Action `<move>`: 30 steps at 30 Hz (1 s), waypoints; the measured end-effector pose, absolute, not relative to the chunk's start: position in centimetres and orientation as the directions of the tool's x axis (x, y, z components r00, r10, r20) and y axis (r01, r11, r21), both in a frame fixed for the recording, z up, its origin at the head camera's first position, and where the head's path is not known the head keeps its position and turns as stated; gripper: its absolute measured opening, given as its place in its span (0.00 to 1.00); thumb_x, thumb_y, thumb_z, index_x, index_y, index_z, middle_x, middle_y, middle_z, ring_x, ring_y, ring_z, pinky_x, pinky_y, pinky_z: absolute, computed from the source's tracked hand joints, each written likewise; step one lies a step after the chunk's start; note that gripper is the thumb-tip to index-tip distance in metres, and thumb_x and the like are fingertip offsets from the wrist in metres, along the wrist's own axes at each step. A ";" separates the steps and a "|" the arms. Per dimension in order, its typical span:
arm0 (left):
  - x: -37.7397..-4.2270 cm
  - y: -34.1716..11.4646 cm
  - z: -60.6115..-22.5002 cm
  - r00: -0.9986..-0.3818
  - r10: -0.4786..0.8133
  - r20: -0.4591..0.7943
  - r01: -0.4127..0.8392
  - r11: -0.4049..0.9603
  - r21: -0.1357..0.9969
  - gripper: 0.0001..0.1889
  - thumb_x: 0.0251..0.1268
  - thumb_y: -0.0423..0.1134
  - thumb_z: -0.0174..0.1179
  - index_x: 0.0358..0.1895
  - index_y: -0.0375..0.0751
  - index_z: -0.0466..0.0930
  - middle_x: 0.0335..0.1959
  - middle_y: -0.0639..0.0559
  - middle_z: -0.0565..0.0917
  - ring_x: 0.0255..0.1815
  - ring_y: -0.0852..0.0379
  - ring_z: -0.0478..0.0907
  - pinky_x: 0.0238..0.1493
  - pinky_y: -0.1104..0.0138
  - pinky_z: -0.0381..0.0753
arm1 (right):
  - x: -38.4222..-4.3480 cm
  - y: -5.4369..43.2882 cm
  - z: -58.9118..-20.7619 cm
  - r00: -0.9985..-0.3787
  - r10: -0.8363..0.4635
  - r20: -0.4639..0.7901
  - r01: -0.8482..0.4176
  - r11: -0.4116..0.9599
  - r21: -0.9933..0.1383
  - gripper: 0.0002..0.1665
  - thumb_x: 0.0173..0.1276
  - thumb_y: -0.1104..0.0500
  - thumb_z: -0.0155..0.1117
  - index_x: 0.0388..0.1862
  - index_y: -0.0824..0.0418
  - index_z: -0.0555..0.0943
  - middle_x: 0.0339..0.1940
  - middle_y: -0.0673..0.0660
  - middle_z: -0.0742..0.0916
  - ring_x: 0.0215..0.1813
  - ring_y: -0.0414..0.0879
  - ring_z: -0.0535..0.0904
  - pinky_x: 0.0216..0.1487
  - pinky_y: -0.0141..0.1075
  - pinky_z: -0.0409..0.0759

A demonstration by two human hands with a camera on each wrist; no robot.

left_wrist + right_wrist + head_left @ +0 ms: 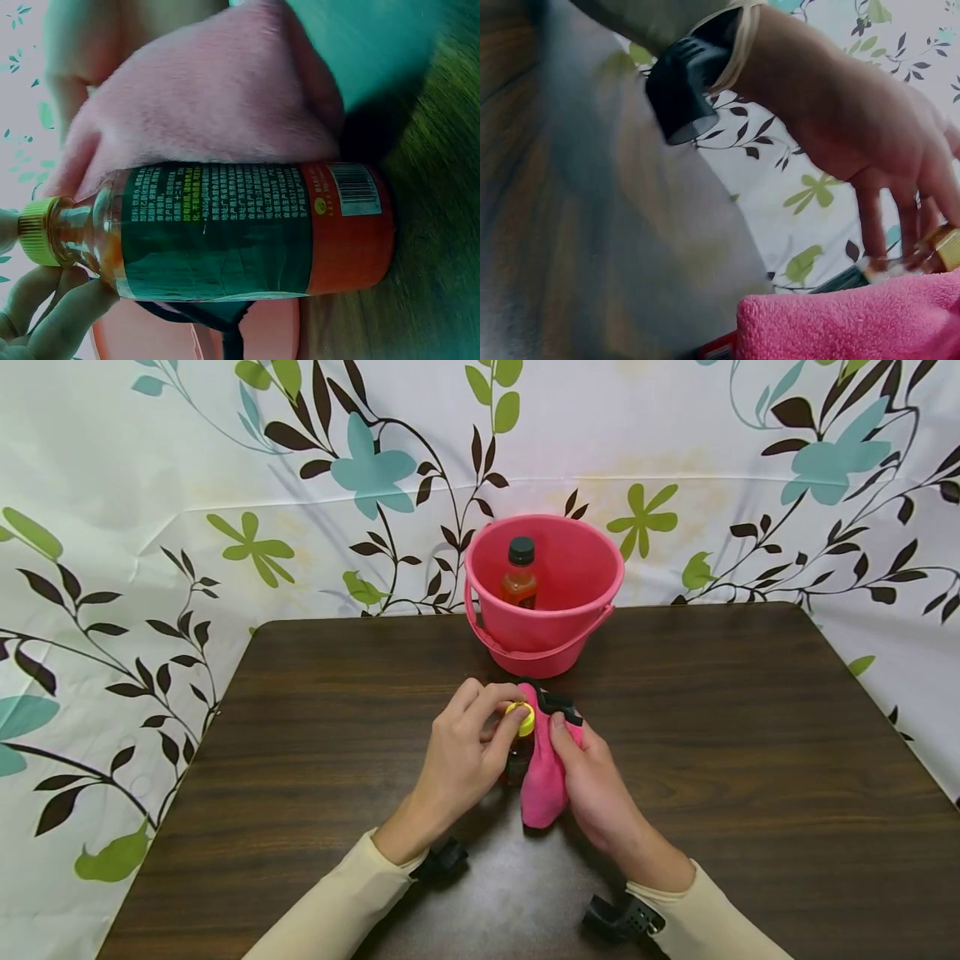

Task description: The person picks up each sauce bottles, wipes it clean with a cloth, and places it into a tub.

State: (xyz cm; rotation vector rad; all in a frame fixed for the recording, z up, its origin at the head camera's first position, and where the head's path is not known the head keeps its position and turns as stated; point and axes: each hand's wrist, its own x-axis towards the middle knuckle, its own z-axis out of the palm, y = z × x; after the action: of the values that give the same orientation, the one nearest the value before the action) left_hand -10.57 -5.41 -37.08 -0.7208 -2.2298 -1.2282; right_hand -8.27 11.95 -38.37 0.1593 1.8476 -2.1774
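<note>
Partly hidden beside a plush pink cloth (545, 793), the bottle (217, 232) stands on the table (337, 718) near the bucket (540, 628), its ribbed yellow cap (39, 231) pinched by the left hand (467, 747). The right hand (602, 793) grips the cloth, partly concealed behind it.

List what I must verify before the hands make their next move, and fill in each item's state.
1. Left hand has the yellow cap: ok, finger and thumb pinch it.
2. Bottle under that cap is upright: ok.
3. Cap is loose: cannot tell; it sits on the neck, but its tightness does not show.
4. Right hand is free: not ok, it holds the pink cloth.
5. Bucket stands on the table: ok, with a black-capped bottle inside.
</note>
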 end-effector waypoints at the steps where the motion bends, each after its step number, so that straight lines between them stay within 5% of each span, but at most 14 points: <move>1: -10.6 -5.4 -37.1 -0.736 0.212 0.643 0.656 0.459 0.599 0.08 0.71 0.35 0.69 0.49 0.43 0.85 0.35 0.44 0.77 0.35 0.58 0.79 0.31 0.72 0.84 | -8.2 11.9 -38.1 -0.957 -0.141 -0.253 0.274 -0.149 -0.950 0.27 0.88 0.47 0.46 0.78 0.57 0.67 0.68 0.56 0.76 0.69 0.49 0.71 0.61 0.28 0.80; 18: -10.7 -5.4 -37.2 -0.720 0.209 0.661 0.669 0.463 0.582 0.07 0.70 0.35 0.69 0.48 0.42 0.86 0.35 0.47 0.78 0.35 0.56 0.81 0.34 0.67 0.89 | -7.7 12.6 -35.0 -0.970 -0.176 -0.166 0.205 -0.235 -0.950 0.28 0.88 0.46 0.45 0.79 0.56 0.63 0.68 0.52 0.73 0.69 0.47 0.69 0.62 0.28 0.80; 30: -10.8 -5.6 -36.8 -0.717 0.224 0.661 0.677 0.452 0.581 0.07 0.68 0.34 0.70 0.46 0.41 0.87 0.37 0.47 0.80 0.37 0.58 0.83 0.41 0.67 0.91 | -7.7 13.8 -32.0 -0.978 -0.178 -0.108 0.153 -0.261 -0.953 0.25 0.86 0.41 0.47 0.70 0.54 0.66 0.62 0.53 0.77 0.66 0.48 0.74 0.58 0.32 0.85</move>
State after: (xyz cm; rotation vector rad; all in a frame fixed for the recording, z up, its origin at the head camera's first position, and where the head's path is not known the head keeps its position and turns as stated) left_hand -10.83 -5.57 -36.79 -0.7518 -2.2077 -1.2064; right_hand -7.69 13.78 -32.03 -0.0308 1.7657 -2.3420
